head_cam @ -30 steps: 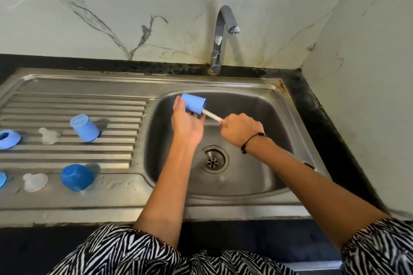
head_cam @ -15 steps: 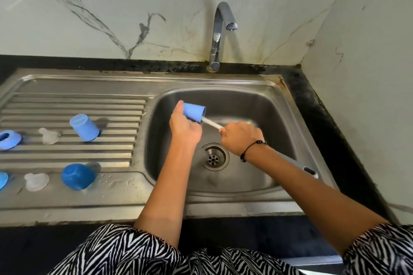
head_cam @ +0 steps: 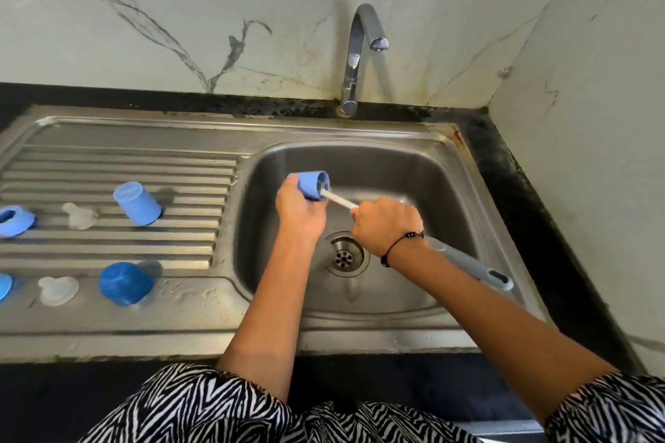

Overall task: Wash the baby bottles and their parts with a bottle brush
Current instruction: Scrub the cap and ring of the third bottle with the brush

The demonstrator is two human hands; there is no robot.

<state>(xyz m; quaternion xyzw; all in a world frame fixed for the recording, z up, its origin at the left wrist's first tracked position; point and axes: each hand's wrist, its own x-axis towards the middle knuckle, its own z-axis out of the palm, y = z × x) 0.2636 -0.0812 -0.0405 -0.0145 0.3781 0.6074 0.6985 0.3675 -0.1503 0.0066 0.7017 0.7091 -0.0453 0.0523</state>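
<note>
Over the sink basin my left hand grips a light blue bottle cap lying sideways, its mouth turned right. My right hand holds the bottle brush by its white stem; the bristles sit inside the cap's mouth and the grey handle end sticks out past my wrist. On the drainboard stand another light blue cap, a darker blue cap, two clear teats and a blue collar ring.
The chrome tap rises behind the basin with no water running. The drain lies below my hands. Another blue part shows at the left edge. Marble walls close in the back and right.
The brush has slid a little out of the cap, so more white stem and the grey handle end show. Both hands have shifted slightly lower in the basin.
</note>
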